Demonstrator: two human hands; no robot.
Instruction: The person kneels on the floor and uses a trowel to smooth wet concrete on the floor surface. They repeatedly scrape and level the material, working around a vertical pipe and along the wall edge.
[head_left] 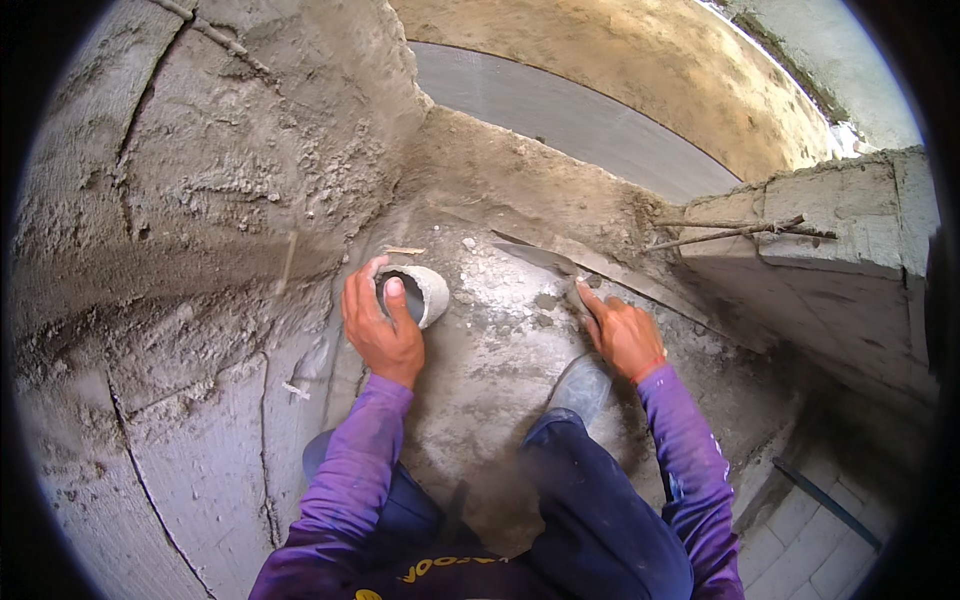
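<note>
1. Around me on three sides, rough mortar-covered walls rise: one to my left, one ahead, and a block wall to my right with thin sticks lying across its top.

2. Under my knees, the concrete floor is pale and dusty, with crumbs of mortar scattered between my two hands.

3. Low in the view, my dark trousers and purple sleeves come in from the bottom edge; one grey boot points forward, just behind my right hand.

4. In my right hand I grip the handle of a trowel. My fingers are closed around it. Its blade runs long and flat up and to the left, away from that hand, with the tip resting near the foot of the far wall.

5. My left hand is curled around a short grey pipe end at the base of the left wall. My thumb lies across its dark open mouth and my fingers wrap its far side.

6. The pipe lies left of the trowel tip, well apart from my right hand, with bare floor and rubble between them. Its axis tilts up and to the right, toward the blade. My left hand is on it; my right is the farther one.

7. I see no packages, labels or signs here.
</note>
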